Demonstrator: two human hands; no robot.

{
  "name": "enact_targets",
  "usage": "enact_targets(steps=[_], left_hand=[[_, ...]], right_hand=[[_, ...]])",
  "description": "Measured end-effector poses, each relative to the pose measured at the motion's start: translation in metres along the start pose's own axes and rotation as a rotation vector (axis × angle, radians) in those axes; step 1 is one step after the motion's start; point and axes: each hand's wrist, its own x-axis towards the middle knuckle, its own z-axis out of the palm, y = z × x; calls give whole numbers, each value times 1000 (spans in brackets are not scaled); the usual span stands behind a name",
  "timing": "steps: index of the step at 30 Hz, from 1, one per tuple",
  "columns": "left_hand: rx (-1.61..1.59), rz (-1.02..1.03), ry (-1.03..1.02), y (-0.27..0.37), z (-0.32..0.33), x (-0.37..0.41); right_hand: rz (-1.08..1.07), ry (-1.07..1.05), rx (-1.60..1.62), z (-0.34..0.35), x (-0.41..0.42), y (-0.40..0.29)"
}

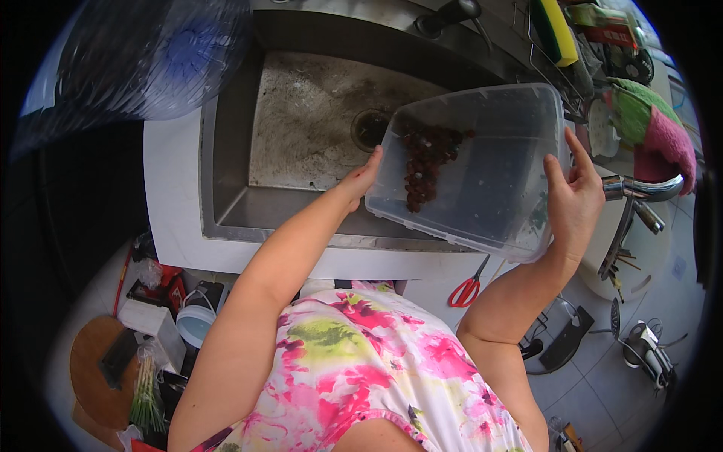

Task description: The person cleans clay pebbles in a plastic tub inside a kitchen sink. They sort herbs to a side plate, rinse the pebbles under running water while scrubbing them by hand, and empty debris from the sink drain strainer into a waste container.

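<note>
A clear plastic storage container (491,175) is held between my two hands over the right side of a stainless steel sink (305,130). It looks tilted, its left end lower. Small dark red pieces (426,164), too small to identify, are heaped toward that end. My left hand (364,178) supports the left end, its fingers partly hidden by the container. At the opposite end, my right hand (576,192) grips the wall, thumb and fingers around the rim. The sink's drain (370,129) shows just left of the container, and the basin floor is stained.
A large clear plastic bottle or jug (164,56) looms at the upper left. The faucet (649,189) is beside my right hand. A yellow-and-green sponge (556,34) sits in a wire rack. Red-handled scissors (466,288) lie by the counter's front. Green and pink cloths (658,124) hang right.
</note>
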Motion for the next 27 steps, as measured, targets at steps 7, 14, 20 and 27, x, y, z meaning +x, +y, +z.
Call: enact_targets(steps=[7,14,20,27], left_hand=[[-42,29,146,15,7,-19],[0,353,396,22,-56,-24],[357,446,532,49,-91,-66],[730,842,859,51,-41,-128]], right_hand=[[18,42,84,-5,-6,9],[40,-1,177,5,-22,57],[77,-11,372,53,-48,92],[145,1,358,76,-76,146]])
